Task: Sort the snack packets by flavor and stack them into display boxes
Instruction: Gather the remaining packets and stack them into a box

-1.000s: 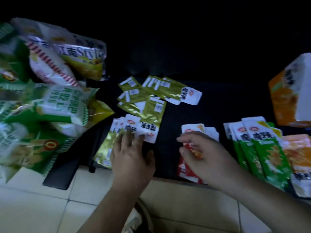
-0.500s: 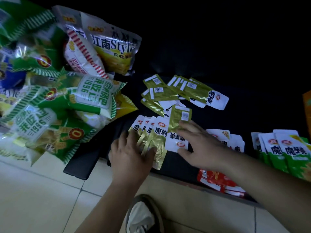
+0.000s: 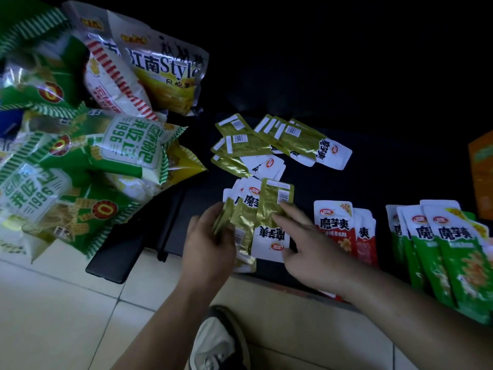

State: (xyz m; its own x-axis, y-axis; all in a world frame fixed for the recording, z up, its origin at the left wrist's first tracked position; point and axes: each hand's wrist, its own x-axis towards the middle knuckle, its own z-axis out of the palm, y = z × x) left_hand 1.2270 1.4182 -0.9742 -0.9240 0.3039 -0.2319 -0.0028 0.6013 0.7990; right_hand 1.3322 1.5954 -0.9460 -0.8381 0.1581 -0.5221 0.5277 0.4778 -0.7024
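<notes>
Sorting looks about midway, and no stacking into boxes can be seen yet. On the low black bench [image 3: 373, 161] the small red-and-white foil snack packets [image 3: 336, 228] lie in their own overlapped group. The small green-and-white foil packets [image 3: 450, 252] form another group to their right, while the gold ones are only partly gathered. The left hand [image 3: 210, 244] grips a fanned bundle of gold-and-white foil packets [image 3: 240, 217] at the bench's near edge. The right hand [image 3: 306, 249], fingers straight, presses one more gold packet [image 3: 272, 209], turned the opposite way up, onto that fan. A loose scatter of gold packets [image 3: 266, 142] farther back remains to be collected, I judge. The only likely display box is an orange carton [image 3: 481, 177] cut off by the right edge, and its inside cannot be seen. The bench's far part is lost in darkness, and the small flavour print is unreadable.
</notes>
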